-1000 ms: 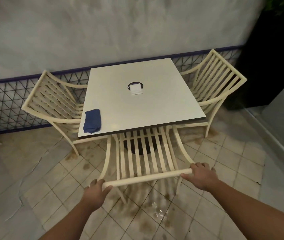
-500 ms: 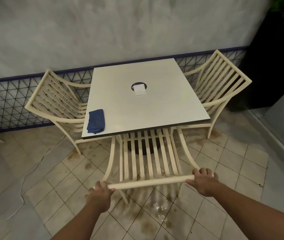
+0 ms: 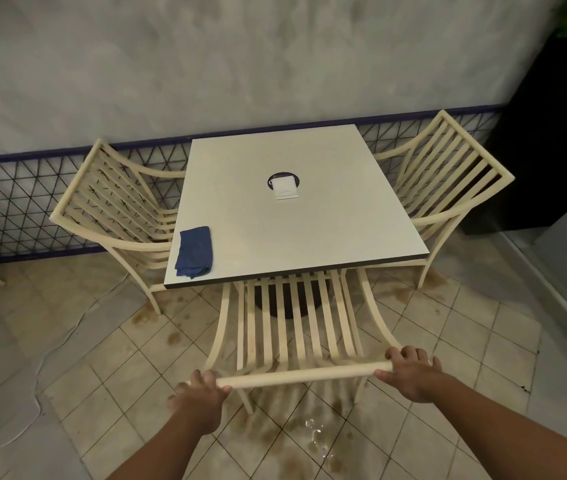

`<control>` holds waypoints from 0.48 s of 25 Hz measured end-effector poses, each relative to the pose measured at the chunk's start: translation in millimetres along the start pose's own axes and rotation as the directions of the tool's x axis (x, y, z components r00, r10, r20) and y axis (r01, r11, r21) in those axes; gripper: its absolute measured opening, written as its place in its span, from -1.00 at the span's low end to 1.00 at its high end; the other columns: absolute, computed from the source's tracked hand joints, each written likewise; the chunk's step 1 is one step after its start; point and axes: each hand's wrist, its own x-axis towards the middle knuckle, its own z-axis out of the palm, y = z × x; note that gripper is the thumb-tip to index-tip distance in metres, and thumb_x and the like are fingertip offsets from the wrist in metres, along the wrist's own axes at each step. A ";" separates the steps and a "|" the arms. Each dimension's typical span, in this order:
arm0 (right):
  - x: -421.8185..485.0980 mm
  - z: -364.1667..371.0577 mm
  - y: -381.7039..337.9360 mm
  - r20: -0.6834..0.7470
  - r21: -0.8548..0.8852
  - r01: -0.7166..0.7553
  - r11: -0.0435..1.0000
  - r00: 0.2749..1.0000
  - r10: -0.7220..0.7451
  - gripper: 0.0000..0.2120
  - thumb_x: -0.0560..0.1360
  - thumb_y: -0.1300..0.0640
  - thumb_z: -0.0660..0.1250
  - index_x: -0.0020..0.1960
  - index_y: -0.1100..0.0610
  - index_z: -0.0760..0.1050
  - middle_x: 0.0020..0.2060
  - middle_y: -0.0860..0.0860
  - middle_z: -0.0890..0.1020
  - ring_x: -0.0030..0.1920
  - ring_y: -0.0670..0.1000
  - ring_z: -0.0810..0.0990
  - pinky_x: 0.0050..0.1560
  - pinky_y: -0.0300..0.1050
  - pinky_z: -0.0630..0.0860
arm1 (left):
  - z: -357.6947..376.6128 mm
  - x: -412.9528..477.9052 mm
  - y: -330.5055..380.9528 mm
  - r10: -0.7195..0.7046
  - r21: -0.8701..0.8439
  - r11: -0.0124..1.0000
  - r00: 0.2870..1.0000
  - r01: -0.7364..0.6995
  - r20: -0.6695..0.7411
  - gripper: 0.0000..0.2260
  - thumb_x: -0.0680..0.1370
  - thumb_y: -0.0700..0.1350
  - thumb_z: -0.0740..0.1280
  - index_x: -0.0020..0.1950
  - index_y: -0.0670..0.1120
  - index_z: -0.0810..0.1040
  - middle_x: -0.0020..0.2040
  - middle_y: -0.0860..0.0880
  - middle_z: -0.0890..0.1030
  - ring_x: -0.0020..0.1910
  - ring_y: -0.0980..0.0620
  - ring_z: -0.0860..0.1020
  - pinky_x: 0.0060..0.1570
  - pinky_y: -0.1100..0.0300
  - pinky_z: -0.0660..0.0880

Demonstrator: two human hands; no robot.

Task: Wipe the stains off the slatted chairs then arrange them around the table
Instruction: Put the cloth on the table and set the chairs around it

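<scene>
A cream slatted chair (image 3: 296,327) stands in front of me with its seat tucked under the near edge of the square white table (image 3: 309,237). My left hand (image 3: 200,396) grips the left end of its top rail and my right hand (image 3: 410,374) grips the right end. Two more slatted chairs flank the table: the left chair (image 3: 109,206) and the right chair (image 3: 448,181), both facing it. A folded blue cloth (image 3: 195,251) lies on the table's near left corner.
A white card stand (image 3: 285,188) sits on a dark disc at the table's middle. Behind runs a grey wall with a black lattice fence (image 3: 5,202). The tiled floor (image 3: 448,358) shows brown stains and a wet patch. A dark planter (image 3: 559,133) stands right.
The chair has slid a little further under the table, and the view has shifted right with the table sitting lower and closer. Both hands keep their hold on the rail.
</scene>
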 end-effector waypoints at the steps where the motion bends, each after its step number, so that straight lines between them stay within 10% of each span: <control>1: 0.5 -1.0 0.2 0.008 0.004 0.001 1.000 1.000 -0.001 -0.42 0.59 -0.39 0.04 0.48 -0.10 0.21 0.43 0.08 0.32 0.46 0.16 0.24 0.51 0.31 0.09 | 0.4 0.5 0.5 0.007 -0.004 1.000 1.000 -0.007 -0.008 -0.55 0.68 0.19 0.02 0.53 0.06 0.26 0.37 -0.09 0.30 0.29 -0.18 0.39 0.15 -0.10 0.48; 12: -3.9 1.6 -5.1 -0.051 -0.055 -0.005 0.998 0.999 0.002 -0.43 0.62 -0.36 -0.04 0.50 -0.07 0.20 0.43 0.07 0.34 0.49 0.14 0.25 0.52 0.41 -0.05 | -14.7 -10.8 4.6 -0.042 -0.119 0.992 0.999 0.041 -0.007 -0.50 0.68 0.27 -0.04 0.48 -0.01 0.24 0.36 -0.05 0.35 0.31 -0.13 0.44 0.25 -0.09 0.50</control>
